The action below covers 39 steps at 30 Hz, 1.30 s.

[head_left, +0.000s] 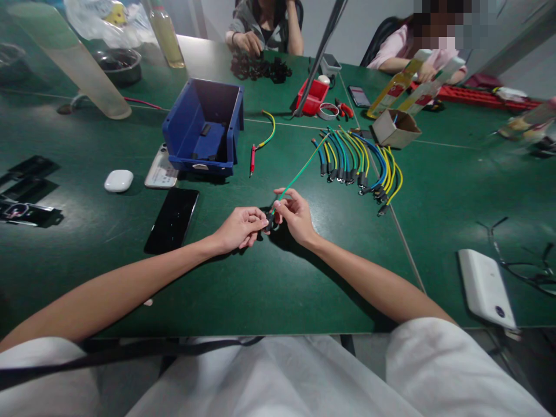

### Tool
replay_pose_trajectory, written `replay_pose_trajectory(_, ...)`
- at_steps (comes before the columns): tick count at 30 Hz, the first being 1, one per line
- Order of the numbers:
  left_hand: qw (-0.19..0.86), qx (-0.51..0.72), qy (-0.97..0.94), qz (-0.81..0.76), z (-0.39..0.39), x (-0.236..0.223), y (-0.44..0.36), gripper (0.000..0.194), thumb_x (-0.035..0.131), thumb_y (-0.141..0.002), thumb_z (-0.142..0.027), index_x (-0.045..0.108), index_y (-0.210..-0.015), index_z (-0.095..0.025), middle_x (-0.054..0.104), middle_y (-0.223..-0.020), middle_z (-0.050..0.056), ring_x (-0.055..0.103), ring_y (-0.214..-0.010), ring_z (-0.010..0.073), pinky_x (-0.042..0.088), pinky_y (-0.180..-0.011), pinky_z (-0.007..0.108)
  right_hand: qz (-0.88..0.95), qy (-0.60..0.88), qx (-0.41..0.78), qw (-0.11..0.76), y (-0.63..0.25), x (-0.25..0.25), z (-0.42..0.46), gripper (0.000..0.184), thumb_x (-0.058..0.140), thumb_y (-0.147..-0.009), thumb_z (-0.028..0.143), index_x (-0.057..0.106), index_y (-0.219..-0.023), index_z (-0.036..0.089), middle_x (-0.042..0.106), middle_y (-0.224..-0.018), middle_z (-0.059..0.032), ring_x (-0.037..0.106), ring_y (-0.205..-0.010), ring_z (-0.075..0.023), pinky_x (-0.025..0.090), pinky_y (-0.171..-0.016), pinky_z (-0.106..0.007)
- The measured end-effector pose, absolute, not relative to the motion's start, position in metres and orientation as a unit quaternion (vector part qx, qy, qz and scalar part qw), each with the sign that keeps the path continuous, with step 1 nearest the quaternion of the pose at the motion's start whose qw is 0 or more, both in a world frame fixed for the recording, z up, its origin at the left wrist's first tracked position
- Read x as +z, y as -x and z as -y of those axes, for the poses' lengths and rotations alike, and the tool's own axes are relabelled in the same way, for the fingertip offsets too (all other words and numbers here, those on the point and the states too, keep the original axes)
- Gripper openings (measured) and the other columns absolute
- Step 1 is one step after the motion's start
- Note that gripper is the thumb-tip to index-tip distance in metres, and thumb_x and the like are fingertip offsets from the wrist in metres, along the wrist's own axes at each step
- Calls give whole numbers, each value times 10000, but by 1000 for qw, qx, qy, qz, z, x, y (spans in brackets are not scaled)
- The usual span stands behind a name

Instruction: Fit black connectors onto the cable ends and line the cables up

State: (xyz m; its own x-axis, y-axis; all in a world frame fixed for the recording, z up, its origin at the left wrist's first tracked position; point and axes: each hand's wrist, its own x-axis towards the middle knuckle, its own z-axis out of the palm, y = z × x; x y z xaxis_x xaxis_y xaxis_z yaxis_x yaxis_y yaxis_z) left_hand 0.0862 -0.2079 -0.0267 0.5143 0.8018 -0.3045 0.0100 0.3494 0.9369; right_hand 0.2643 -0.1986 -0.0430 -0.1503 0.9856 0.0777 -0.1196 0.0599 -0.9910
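My counter [282,289] is dark green, scuffed with pale streaks. The wire [299,174] in my grip is green with a black end. At two o'clock from it lies a bundle of wires [360,162] in blue, yellow and green, all tipped black. At eleven o'clock stands a deep blue bin [204,124]; beside it runs a yellow-green wire with a red end [260,145]. At nine o'clock lie a glossy black phone [172,219] and a white earbud case [119,180]. At twelve o'clock sits a red tray [313,95]. A white power bank [485,288] lies at four o'clock. My clothes are white.
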Motion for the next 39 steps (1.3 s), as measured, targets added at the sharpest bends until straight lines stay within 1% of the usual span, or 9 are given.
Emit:
replay_pose_trajectory(3,717,272,-498,-404,208,-26,-86,308,703,-798,-387,536,-832,-131,667,-635,10,440,-286,38,283,-266,137,529,402,552,504,-264,-42,199,371,663,-837,426,558,-1126,217,578,-614,75,494,-477,-68,414,-498,-210)
replay_pose_trajectory(8,727,271,-502,-382,208,-26,-84,278,668,-811,-370,515,-838,-139,672,-631,8,450,-284,51,302,-261,139,543,395,563,481,-264,-39,200,481,653,-843,440,518,-1253,226,667,-724,39,531,-513,-69,449,-525,-213)
replay_pose_trajectory(16,730,254,-517,-368,209,-25,-81,241,595,-871,-365,474,-825,-163,568,-444,-40,421,-259,73,305,-276,130,556,398,551,479,-261,-38,203,536,638,-857,440,491,-1331,236,660,-750,35,531,-519,-70,459,-513,-212)
replay_pose_trajectory(20,730,254,-522,-361,208,-28,-80,247,591,-884,-376,484,-841,-157,572,-455,-38,414,-261,70,325,-284,138,602,415,494,470,-261,-36,207,573,572,-906,415,415,-1438,275,629,-726,42,540,-539,-86,474,-521,-229)
replay_pose_trajectory(23,726,244,-535,-358,208,-30,-79,259,586,-897,-393,504,-869,-149,522,-420,-58,415,-269,74,351,-301,144,648,433,421,464,-262,-35,211,585,542,-929,377,360,-1481,308,616,-714,42,531,-546,-102,492,-545,-254)
replay_pose_trajectory(25,721,249,-539,-357,209,-31,-80,264,596,-893,-395,508,-888,-146,566,-485,-45,435,-289,71,365,-306,152,676,440,378,454,-262,-34,213,596,515,-944,350,316,-1504,309,625,-735,35,531,-556,-105,492,-560,-259)
replay_pose_trajectory(29,708,271,-546,-356,210,-30,-81,248,607,-880,-366,504,-902,-141,665,-723,12,471,-334,52,373,-313,162,733,446,297,419,-262,-33,215,679,529,-934,313,226,-1540,268,617,-744,36,518,-565,-99,468,-580,-248)
replay_pose_trajectory(32,698,272,-558,-357,210,-30,-83,229,588,-886,-347,500,-898,-136,657,-735,14,470,-334,45,363,-319,158,759,442,264,398,-262,-32,214,728,543,-921,284,180,-1552,243,599,-697,53,481,-529,-92,448,-573,-238)
replay_pose_trajectory(39,673,283,-569,-378,213,-31,-86,260,569,-900,-394,498,-903,-145,668,-776,27,468,-336,45,348,-302,160,765,448,263,381,-261,-39,211,733,502,-930,254,130,-1561,210,588,-652,63,452,-506,-92,412,-557,-228)
